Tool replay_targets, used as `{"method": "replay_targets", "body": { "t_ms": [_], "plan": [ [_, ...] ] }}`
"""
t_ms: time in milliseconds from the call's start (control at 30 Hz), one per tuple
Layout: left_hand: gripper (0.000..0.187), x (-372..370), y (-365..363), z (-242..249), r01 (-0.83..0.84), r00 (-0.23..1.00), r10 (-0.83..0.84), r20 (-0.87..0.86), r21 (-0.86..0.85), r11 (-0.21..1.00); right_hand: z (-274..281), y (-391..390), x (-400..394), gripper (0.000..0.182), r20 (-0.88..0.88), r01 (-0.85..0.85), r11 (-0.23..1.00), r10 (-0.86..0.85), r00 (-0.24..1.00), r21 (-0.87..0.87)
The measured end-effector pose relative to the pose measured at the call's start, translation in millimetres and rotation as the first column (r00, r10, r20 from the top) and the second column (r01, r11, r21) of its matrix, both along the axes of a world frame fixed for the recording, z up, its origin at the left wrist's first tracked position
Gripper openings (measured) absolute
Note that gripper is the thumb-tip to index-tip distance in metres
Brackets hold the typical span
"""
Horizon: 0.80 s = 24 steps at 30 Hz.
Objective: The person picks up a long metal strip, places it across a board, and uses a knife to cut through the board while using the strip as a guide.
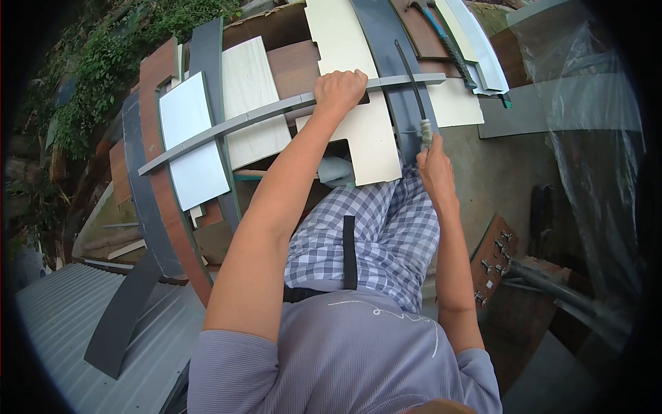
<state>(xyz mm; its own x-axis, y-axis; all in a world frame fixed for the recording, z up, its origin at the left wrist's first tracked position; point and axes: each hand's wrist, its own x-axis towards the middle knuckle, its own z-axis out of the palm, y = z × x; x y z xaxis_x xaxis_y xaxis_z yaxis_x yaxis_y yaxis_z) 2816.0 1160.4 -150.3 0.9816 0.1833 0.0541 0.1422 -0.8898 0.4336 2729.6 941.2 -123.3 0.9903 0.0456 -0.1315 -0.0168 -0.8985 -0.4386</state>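
Note:
My left hand (340, 91) is closed over a long, straight grey bar (252, 115) and presses it down across several boards. In my right hand (436, 171) is the pale, wrapped handle of a long, thin dark blade (409, 73), which points away from me. The blade crosses the bar near its right end, over a dark grey board (381, 31). Thin dark lines cut across the bar at intervals. Beneath my left hand lies a cream board (376, 138) with notched edges.
A hammer (445, 40) rests on the boards at upper right. A white panel (193, 141) and a pale wood-grain board (252, 76) lie left. Clear plastic sheeting (579, 96) hangs right. A brown board with metal fittings (494, 259) stands lower right; corrugated metal (62, 310) is lower left.

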Motion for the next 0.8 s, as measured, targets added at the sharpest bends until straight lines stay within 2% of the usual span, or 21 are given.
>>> {"method": "replay_targets", "body": {
  "t_ms": [100, 200, 267, 433, 633, 800],
  "plan": [
    [0.053, -1, 2, 1, -0.006, 0.999, 0.006, -0.033, -0.003, 1.0, -4, 19, 43, 0.03, 0.011, -0.016, 0.999, 0.017, 1.0, -0.034],
    [0.053, 2, 2, -1, -0.017, 0.999, 0.018, -0.038, 0.018, 1.0, -11, 32, 83, 0.036, 0.058, -0.034, 0.999, 0.035, 0.998, -0.031],
    [0.053, 2, 3, -2, -0.011, 0.999, 0.012, -0.042, 0.038, 0.999, -5, 33, 92, 0.022, 0.019, -0.093, 0.993, 0.094, 0.995, -0.073],
    [0.053, 7, 4, 9, -0.037, 0.992, 0.04, -0.121, 0.019, 0.999, -2, 26, 67, 0.026, 0.04, -0.065, 0.997, 0.064, 0.997, 0.03],
    [0.054, 38, 38, 9, -0.042, 0.993, 0.048, -0.109, 0.056, 0.998, -3, 2, -11, 0.021, -0.093, -0.039, 0.999, 0.036, 0.995, -0.031],
    [0.053, 43, 38, 14, -0.028, 0.99, 0.036, -0.135, 0.065, 0.997, -2, 6, 12, 0.023, -0.071, -0.064, 0.998, 0.063, 0.995, -0.007]
  ]
}}
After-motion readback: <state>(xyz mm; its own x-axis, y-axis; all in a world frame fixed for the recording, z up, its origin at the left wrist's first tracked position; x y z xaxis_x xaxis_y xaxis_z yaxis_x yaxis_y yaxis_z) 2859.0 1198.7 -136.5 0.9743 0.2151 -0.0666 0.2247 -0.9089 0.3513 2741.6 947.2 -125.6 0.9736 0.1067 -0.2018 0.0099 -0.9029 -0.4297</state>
